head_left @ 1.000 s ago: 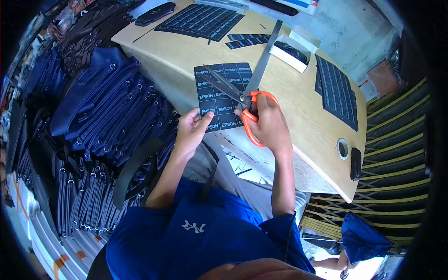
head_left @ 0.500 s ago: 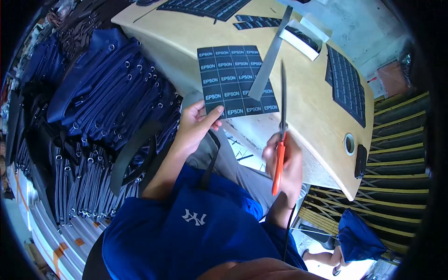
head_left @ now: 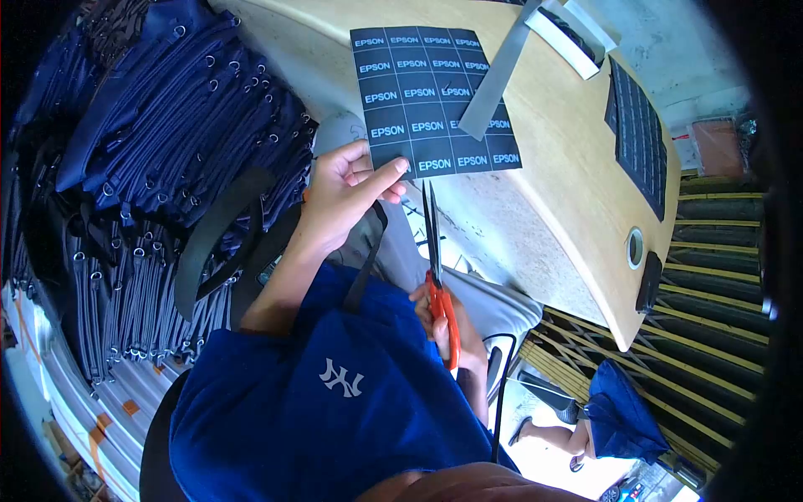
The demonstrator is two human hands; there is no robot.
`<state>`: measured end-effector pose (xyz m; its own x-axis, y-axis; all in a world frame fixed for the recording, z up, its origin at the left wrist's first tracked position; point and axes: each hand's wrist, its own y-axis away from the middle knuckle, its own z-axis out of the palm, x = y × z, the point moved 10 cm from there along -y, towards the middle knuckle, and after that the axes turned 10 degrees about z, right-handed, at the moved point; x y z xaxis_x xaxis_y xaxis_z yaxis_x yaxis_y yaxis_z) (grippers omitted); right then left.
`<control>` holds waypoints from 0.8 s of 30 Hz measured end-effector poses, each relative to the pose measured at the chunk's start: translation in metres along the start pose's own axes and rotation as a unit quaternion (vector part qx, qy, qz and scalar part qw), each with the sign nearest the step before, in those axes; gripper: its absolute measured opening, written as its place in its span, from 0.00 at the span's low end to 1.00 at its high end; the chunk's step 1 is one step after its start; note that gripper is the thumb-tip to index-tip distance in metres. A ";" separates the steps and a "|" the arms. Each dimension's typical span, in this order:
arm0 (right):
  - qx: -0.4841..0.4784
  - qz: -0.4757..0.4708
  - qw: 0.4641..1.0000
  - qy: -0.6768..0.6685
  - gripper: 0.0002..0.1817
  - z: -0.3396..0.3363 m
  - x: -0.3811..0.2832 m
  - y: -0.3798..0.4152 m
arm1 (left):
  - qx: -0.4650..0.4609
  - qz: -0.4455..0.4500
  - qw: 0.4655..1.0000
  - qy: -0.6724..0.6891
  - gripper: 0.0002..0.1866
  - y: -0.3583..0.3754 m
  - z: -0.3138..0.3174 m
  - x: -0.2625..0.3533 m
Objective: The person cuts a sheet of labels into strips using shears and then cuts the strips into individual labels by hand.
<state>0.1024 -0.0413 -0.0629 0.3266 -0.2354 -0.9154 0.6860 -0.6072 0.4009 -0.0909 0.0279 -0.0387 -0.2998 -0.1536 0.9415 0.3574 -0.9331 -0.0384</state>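
Observation:
My left hand (head_left: pixel 347 192) pinches the lower left corner of a dark sheet (head_left: pixel 427 92) printed with rows of EPSON labels, its thumb on top. A grey metal ruler (head_left: pixel 499 79) lies across the sheet's right side. Below the sheet, my right hand (head_left: pixel 452 326) is wrapped round the orange handles of the scissors (head_left: pixel 433 243). The scissor blades point up at the sheet's lower edge, slightly parted, just right of my left thumb.
Piles of dark blue straps with metal rings (head_left: pixel 184 125) lie at the left. On the wooden table (head_left: pixel 577 201) are a white box (head_left: pixel 565 42), more printed sheets (head_left: pixel 637 134), a tape roll (head_left: pixel 635 248) and a black object (head_left: pixel 649 283). Another person's legs (head_left: pixel 556 437) show at lower right.
The scissors and my right hand have moved left and down, with the blades now below the sheet's lower edge. The view has shifted, so the sheet and table appear higher.

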 end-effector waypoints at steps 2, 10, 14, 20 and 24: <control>-0.008 -0.095 0.995 0.016 0.35 0.001 -0.015 -0.010 | 0.000 -0.001 1.000 -0.002 0.08 0.002 0.001 0.002; -0.010 -0.075 0.997 0.010 0.34 -0.003 -0.026 -0.032 | -0.007 0.012 0.999 0.032 0.08 0.004 0.003 0.005; -0.020 -0.089 0.996 0.007 0.35 -0.001 -0.030 -0.039 | -0.007 0.011 0.999 0.044 0.07 0.004 0.005 0.005; -0.012 -0.099 0.995 0.012 0.35 -0.001 -0.036 -0.042 | 0.001 0.010 0.999 0.048 0.06 0.004 0.004 0.004; -0.012 -0.098 0.995 0.007 0.35 -0.001 -0.037 -0.044 | 0.002 0.007 0.999 0.047 0.06 0.003 0.004 0.001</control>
<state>0.0609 -0.0046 -0.0465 0.1938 -0.1035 -0.9756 0.7532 -0.6214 0.2155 -0.0869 0.0258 -0.0362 -0.3757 -0.1968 0.9056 0.3653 -0.9295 -0.0505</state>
